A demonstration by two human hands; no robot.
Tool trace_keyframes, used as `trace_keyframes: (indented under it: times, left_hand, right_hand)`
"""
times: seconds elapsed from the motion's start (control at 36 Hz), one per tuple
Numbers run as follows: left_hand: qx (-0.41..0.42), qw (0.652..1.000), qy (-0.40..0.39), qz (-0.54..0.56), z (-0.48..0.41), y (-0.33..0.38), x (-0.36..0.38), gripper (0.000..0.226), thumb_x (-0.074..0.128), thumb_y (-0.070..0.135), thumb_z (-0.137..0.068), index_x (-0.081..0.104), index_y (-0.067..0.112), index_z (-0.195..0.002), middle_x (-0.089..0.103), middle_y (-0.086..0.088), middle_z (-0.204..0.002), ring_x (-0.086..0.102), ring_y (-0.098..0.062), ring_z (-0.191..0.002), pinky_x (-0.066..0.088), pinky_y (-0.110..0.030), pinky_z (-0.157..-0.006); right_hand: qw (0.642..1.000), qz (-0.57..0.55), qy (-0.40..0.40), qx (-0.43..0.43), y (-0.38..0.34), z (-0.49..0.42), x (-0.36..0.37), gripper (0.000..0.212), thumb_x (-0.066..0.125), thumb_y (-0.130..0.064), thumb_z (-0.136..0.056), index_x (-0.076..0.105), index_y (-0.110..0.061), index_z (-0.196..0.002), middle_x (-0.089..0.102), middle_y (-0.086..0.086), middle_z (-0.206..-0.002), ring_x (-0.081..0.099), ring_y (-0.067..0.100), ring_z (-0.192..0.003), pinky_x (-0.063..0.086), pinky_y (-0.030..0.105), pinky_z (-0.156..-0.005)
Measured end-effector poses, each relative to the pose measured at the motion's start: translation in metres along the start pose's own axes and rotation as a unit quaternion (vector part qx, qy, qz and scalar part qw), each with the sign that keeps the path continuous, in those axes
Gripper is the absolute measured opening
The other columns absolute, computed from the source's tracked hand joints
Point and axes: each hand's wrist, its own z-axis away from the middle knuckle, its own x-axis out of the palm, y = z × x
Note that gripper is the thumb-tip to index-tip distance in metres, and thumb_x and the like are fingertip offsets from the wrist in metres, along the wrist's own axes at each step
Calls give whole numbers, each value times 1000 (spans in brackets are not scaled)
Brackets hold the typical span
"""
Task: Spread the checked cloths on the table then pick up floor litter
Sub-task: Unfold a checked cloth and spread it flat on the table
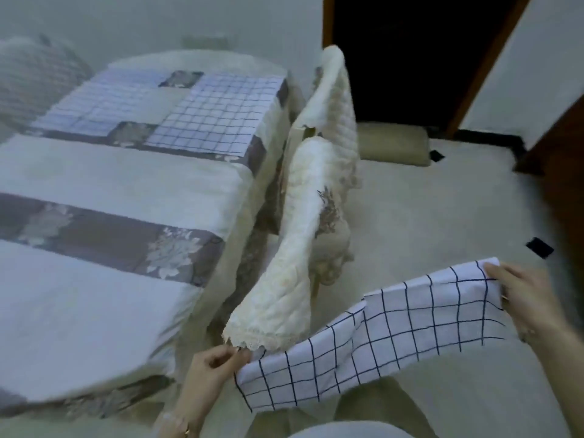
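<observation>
Checked cloth, stretched between left hand, right hand

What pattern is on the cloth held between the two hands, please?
White with a dark blue grid check, seen in the head view.

- Table on my left has a floral-banded tablecloth, with two checked cloths flat at the far end.
- Floor: two dark scraps, plus a cushion.

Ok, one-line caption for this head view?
Both hands, left and right, hold a checked cloth beside the table, two cloths already spread.
</observation>
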Motion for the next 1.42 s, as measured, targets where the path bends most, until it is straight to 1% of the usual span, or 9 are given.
trace_keyframes:
  times: [0.17,0.28,0.42,0.61,0.78,1.0,1.17,1.31,1.42]
  left_hand:
    - [-21,975,177,132,35,2,34,20,70,12,-80,67,-8,-76,63,-14,-72,56,-20,-76,46,-35,-77]
    - [-24,947,279,158,51,4,60,14,62,1,-85,68,-5,-74,68,-20,-75,61,-19,-77,52,-19,-61]
    - [-7,873,399,279,68,11,63,38,52,-3,-87,73,12,-59,68,0,-60,60,-21,-67,54,-28,-66]
    - [103,824,474,292,76,33,39,38,47,2,-90,64,17,-61,56,2,-63,53,-11,-64,46,-14,-58]
    - [124,785,535,285,57,45,7,29,51,8,-91,63,18,-66,57,-6,-76,51,-21,-84,41,-29,-74]
    - [103,752,593,268,17,64,-51,13,58,15,-89,64,8,-81,66,2,-75,59,-11,-74,51,-12,-59]
    - [72,727,632,260,-8,81,-105,21,63,22,-87,68,8,-102,69,-9,-103,61,-28,-106,49,-39,-95]
    - [63,704,657,261,-20,86,-141,30,61,21,-88,65,7,-114,67,1,-85,60,-15,-73,50,-22,-56]
    - [69,688,676,257,-32,85,-160,31,57,14,-90,60,8,-121,66,1,-96,63,-10,-82,54,-15,-65]
  right_hand:
    - [973,41,-216,-64,-71,-96,47,14,57,-19,-90,68,-15,-83,73,-1,-73,69,9,-62,51,35,-70]
    - [946,65,-296,-117,-109,-119,89,12,57,-19,-90,67,-16,-84,67,5,-86,62,22,-81,49,34,-71]
    - [916,41,-368,-156,-145,-127,133,13,56,-17,-90,68,-16,-91,67,6,-88,62,20,-80,51,30,-69]
    - [877,24,-444,-180,-186,-121,194,14,59,-20,-88,69,-22,-79,67,-4,-72,60,13,-68,49,23,-57]
    - [854,15,-480,-200,-210,-116,252,16,56,-16,-89,67,-19,-78,62,-5,-75,54,11,-73,45,22,-58]
    - [830,64,-501,-238,-257,-110,336,13,61,-20,-87,66,-17,-76,68,-9,-69,62,4,-69,52,19,-66]
    - [805,78,-520,-275,-289,-100,397,10,58,-22,-88,62,-16,-81,56,11,-88,52,21,-82,41,32,-68]
    - [786,86,-539,-291,-310,-89,454,20,55,-17,-90,61,2,-93,56,15,-88,52,25,-82,43,37,-69]
    - [769,103,-552,-305,-318,-78,505,14,55,-21,-90,61,-16,-78,58,9,-81,53,22,-77,43,35,-69]
